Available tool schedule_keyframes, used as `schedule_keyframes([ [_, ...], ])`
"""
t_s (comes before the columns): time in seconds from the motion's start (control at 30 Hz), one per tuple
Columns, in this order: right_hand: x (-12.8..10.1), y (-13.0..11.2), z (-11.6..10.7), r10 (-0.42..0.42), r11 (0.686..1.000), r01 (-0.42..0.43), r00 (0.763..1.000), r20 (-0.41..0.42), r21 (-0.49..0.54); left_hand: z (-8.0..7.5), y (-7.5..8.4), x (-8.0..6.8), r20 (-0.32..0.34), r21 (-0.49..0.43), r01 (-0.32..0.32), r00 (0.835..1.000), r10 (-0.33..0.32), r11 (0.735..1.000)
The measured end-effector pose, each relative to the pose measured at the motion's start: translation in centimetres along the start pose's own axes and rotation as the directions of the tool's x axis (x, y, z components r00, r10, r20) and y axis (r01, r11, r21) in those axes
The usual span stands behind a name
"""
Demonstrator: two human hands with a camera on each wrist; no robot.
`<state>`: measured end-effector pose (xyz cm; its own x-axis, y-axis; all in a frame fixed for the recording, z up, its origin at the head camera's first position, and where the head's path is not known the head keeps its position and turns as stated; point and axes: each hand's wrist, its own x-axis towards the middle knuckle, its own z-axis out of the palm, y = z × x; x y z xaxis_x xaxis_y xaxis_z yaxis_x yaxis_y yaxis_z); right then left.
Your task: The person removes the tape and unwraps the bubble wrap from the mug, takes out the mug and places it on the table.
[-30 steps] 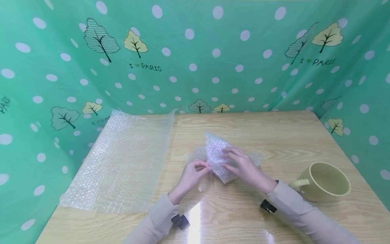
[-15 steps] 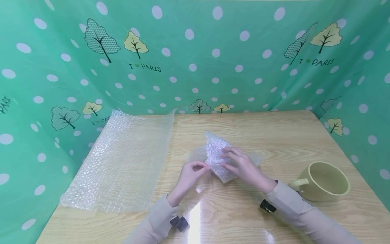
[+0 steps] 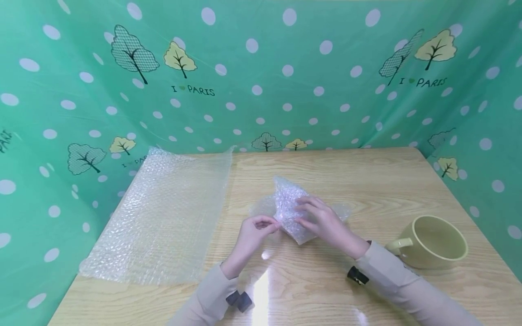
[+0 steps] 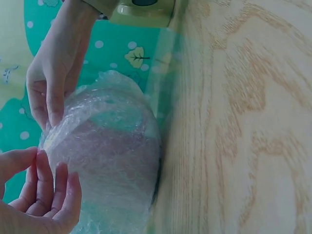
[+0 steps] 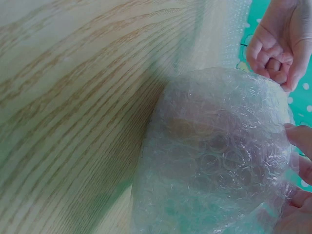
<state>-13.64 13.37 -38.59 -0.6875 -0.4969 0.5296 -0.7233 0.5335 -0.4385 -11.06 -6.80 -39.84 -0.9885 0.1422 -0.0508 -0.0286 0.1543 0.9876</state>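
Head view first, where we take the wrapped bundle (image 3: 291,210) in the middle of the wooden surface (image 3: 367,176) as our landmark. Well to the left of the bundle a flat sheet of bubble wrap (image 3: 163,217) lies spread out, its far edge reaching toward the green dotted backdrop (image 3: 261,68). Just left of the bundle we see the left hand (image 3: 254,231), its fingers curled and its fingertips pinching a loose edge of the wrap at the bundle's left side. The bundle itself is a rounded thing covered in clear bubble wrap, resting on the surface, with a peak of wrap standing up at its far end. On the bundle's right side the right hand (image 3: 324,222) lies over it, fingers bent around the wrap and holding it in place. Well to the right of the bundle stands a pale yellow-green mug (image 3: 434,242), upright, its handle turned toward the bundle, close to the right sleeve. From the left wrist view we see the bundle (image 4: 105,165) bulging between the two hands, the right hand (image 4: 51,83) pressing its fingertips against the far side. From the right wrist view the bundle (image 5: 219,156) fills the frame, bubbles plain on its skin, and the left hand (image 5: 278,41) sits beyond it with fingers folded in on the wrap's edge.
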Motion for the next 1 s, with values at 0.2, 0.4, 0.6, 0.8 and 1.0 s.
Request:
schedule_keyframes([
  [0.2,0.1,0.1,0.1,-0.024,1.000,0.024,0.999,-0.028,0.002,-0.2,0.4,0.0,0.024,-0.053,-0.008,1.000,0.009,0.999],
  [0.4,0.1,0.1,0.1,-0.015,1.000,0.015,0.999,-0.030,0.012,-0.1,0.9,0.3,-0.009,-0.071,0.077,0.997,-0.077,0.995],
  [0.6,0.3,0.0,0.0,0.000,1.000,0.001,1.000,-0.019,0.024,-0.2,1.7,0.3,-0.032,-0.081,0.075,0.996,-0.078,0.994],
  [0.8,0.5,-0.1,0.1,0.031,0.999,-0.030,0.999,-0.024,0.037,0.0,2.2,0.5,-0.042,-0.122,0.040,0.998,-0.046,0.992],
  [1.0,0.6,-0.3,0.4,0.050,0.998,-0.049,0.997,-0.061,0.026,0.3,2.4,0.7,-0.041,-0.145,0.013,0.999,-0.019,0.989],
])
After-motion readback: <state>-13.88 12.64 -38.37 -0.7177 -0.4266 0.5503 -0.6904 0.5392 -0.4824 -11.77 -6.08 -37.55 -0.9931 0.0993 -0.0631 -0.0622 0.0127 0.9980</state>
